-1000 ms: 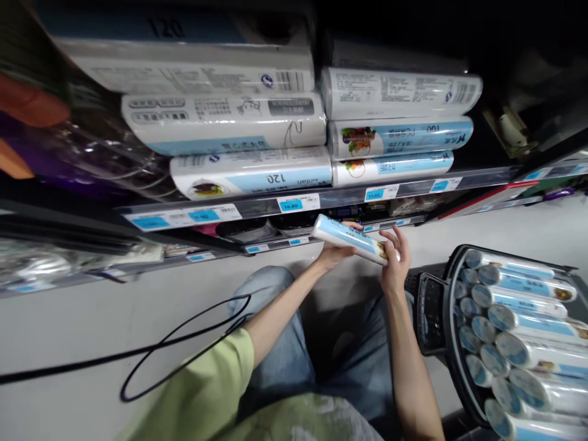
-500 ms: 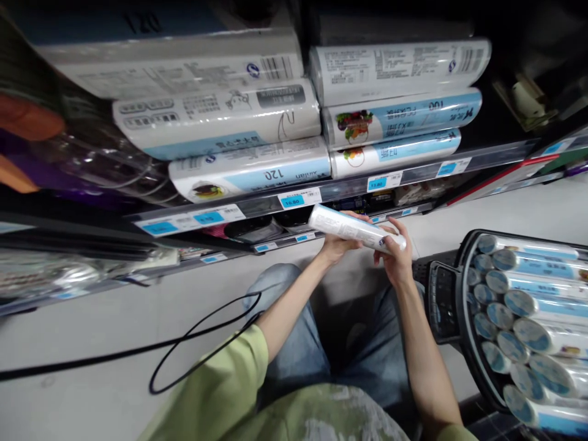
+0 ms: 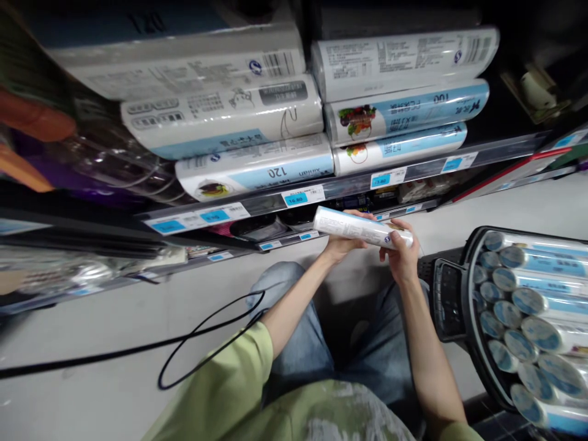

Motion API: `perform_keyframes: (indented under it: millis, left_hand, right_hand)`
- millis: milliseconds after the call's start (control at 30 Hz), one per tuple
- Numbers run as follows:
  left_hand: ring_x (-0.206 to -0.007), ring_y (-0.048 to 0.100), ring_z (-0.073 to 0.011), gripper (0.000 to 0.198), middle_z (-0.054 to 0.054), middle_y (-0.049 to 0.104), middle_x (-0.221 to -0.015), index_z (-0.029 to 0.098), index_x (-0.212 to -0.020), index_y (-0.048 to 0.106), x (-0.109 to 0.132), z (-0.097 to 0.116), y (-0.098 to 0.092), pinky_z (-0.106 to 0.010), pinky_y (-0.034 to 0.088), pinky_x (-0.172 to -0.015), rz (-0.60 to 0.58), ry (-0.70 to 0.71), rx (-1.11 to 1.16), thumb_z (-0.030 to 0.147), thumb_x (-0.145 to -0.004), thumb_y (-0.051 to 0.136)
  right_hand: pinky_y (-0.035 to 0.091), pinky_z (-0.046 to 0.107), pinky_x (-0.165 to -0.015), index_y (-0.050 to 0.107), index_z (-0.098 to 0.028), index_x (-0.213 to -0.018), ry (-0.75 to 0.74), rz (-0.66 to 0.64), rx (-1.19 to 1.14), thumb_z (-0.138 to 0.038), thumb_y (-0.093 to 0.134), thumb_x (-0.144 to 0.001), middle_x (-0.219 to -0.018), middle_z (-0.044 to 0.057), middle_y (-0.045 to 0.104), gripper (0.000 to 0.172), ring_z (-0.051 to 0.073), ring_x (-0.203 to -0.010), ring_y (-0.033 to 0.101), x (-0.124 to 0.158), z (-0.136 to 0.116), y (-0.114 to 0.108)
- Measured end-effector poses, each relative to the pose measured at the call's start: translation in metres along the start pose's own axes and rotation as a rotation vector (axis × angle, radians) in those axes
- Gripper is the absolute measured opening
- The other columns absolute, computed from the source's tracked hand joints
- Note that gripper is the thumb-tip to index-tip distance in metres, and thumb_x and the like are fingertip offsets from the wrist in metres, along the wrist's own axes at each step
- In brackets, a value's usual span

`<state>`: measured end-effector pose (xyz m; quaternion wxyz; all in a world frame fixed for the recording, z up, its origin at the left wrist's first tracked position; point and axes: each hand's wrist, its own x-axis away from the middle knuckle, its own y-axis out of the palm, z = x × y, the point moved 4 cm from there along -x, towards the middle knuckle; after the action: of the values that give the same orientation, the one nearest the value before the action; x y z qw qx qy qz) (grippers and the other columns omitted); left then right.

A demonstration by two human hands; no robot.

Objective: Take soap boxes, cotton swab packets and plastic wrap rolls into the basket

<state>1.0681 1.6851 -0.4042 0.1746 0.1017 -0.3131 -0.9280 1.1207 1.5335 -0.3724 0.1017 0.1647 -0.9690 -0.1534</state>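
A white plastic-wrapped roll (image 3: 356,228) with a light blue edge lies across both my hands, below the shelf edge. My left hand (image 3: 342,244) supports it from beneath near its middle, fingers wrapped behind it. At its right end, my right hand (image 3: 402,250) grips the roll with the thumb on top. Above, similar blue-and-white rolls lie stacked on the shelf, among them a roll marked 120 (image 3: 257,168) on the left and a roll marked 100 (image 3: 407,112) on the right.
A black basket (image 3: 469,306) full of several rolls stands at the right, its handle toward me. Price tags line the shelf rail (image 3: 349,185). A black cable (image 3: 114,354) loops across the lower left. A lower shelf holds dark packages.
The view has shifted slightly, so the shelf and basket appear a little further right. The roll has turned slightly toward level and stays in both hands.
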Motion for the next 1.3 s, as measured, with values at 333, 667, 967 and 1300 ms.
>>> perform_keyframes:
  millis: [333, 667, 967, 1300]
  left_hand:
    - [-0.121, 0.070, -0.0342, 0.086, -0.007, 0.075, -0.116, 0.024, -0.110, 0.061, -0.001, 0.000, 0.001, -0.054, 0.050, -0.109, -0.009, -0.037, -0.004, 0.053, -0.042, 0.107]
    - [-0.120, 0.069, -0.0331, 0.086, -0.006, 0.075, -0.116, 0.025, -0.110, 0.062, -0.004, 0.000, 0.004, -0.053, 0.049, -0.109, -0.030, -0.050, 0.034, 0.051, -0.043, 0.107]
    - [-0.120, 0.070, -0.0330, 0.079, -0.006, 0.075, -0.118, 0.025, -0.112, 0.064, -0.008, -0.008, 0.000, -0.052, 0.052, -0.106, -0.093, 0.017, 0.105, 0.039, -0.048, 0.108]
    - [-0.130, 0.066, -0.0395, 0.076, -0.006, 0.076, -0.117, 0.026, -0.107, 0.065, -0.007, 0.006, 0.010, -0.054, 0.052, -0.108, -0.072, -0.060, 0.071, 0.042, -0.046, 0.106]
  right_hand:
    - [0.047, 0.019, -0.036, 0.066, -0.022, -0.111, 0.001, 0.007, -0.013, -0.050, 0.088, -0.070, -0.097, 0.002, 0.068, 0.053, 0.014, -0.065, 0.062, -0.001, -0.001, -0.001]
    - [0.047, 0.019, -0.035, 0.067, -0.023, -0.110, -0.004, 0.014, -0.010, -0.049, 0.089, -0.070, -0.097, 0.003, 0.069, 0.053, 0.015, -0.065, 0.063, -0.003, -0.001, -0.001]
    - [0.046, 0.019, -0.034, 0.069, -0.022, -0.108, -0.035, 0.012, -0.007, -0.046, 0.089, -0.071, -0.098, 0.005, 0.073, 0.048, 0.014, -0.060, 0.064, -0.005, -0.001, -0.005]
    - [0.046, 0.020, -0.034, 0.071, -0.020, -0.106, -0.048, 0.009, -0.015, -0.041, 0.089, -0.071, -0.098, 0.007, 0.073, 0.044, 0.013, -0.056, 0.062, -0.006, -0.003, -0.005]
